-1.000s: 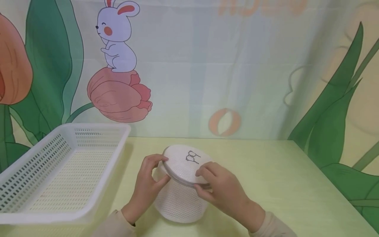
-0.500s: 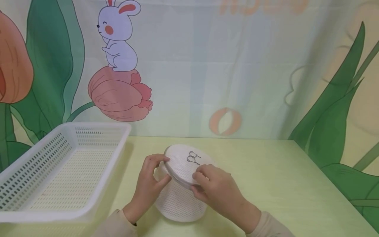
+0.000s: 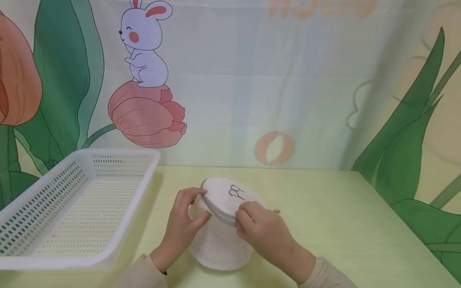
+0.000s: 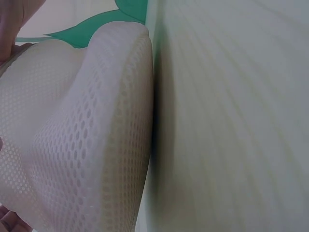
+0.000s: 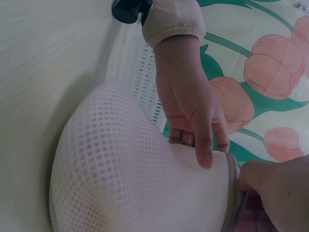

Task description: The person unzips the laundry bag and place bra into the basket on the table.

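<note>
A white mesh laundry bag (image 3: 221, 248) stands on the table, with a grey zip edge (image 3: 220, 215) round its tilted top. Dark embroidery (image 3: 235, 192) marks the lid. My left hand (image 3: 181, 222) holds the upper left of the bag, fingers at the rim and thumb lower on the wall. At the front right of the rim, my right hand (image 3: 264, 230) pinches the zip edge, its fingertips hiding what lies between them. The right wrist view shows the left thumb (image 5: 203, 145) against the mesh near the zip. Mesh wall (image 4: 96, 121) fills much of the left wrist view.
A white perforated plastic basket (image 3: 119, 236) stands at the left of the pale yellow-green table (image 3: 324, 224). Behind the table hangs a cloth backdrop (image 3: 216, 80) printed with a rabbit, tulips and leaves. A small tab (image 3: 276, 211) pokes out beyond the right hand.
My right hand shifted slightly left along the rim, then back a little right and up, its fingers now closer together. The left hand keeps its hold; the lid tilts slightly differently.
</note>
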Available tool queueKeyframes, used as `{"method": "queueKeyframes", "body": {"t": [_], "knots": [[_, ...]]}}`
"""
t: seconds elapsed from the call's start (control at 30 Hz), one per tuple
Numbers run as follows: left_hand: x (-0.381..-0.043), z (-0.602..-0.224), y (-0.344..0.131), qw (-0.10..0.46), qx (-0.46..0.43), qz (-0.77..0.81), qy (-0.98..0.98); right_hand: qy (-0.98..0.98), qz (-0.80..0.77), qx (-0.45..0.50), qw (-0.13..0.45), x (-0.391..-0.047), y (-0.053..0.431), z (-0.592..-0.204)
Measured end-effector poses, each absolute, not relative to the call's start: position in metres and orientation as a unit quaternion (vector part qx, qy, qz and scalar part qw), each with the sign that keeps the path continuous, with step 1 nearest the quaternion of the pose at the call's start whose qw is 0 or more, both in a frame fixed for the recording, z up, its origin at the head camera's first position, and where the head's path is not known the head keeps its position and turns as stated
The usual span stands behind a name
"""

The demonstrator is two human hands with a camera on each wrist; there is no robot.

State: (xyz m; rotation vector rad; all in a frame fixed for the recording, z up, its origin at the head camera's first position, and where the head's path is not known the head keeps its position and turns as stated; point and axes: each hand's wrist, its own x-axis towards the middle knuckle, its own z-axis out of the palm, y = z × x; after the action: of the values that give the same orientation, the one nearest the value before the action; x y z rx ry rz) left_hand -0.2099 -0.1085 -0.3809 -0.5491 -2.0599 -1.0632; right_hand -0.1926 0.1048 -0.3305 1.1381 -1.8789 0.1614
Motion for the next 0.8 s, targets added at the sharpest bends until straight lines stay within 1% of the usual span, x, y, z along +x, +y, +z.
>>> {"method": "queueKeyframes", "body": {"t": [0.13,0.37,0.63,0.8], "knots": [[-0.21,-0.38,-0.108,0.361,-0.213,-0.426,-0.802,-0.76,0.079,0.445,0.467,-0.195,0.107,-0.33],[-0.21,-0.381,-0.109,0.358,-0.213,-0.431,-0.8,-0.781,0.117,0.406,0.459,-0.195,0.112,-0.325],[-0.211,-0.383,-0.111,0.365,-0.212,-0.407,-0.81,-0.761,0.173,0.407,0.475,-0.201,0.119,-0.321],[-0.211,-0.382,-0.113,0.349,-0.193,-0.402,-0.824,-0.76,0.196,0.393,0.48,-0.206,0.126,-0.322]]}}
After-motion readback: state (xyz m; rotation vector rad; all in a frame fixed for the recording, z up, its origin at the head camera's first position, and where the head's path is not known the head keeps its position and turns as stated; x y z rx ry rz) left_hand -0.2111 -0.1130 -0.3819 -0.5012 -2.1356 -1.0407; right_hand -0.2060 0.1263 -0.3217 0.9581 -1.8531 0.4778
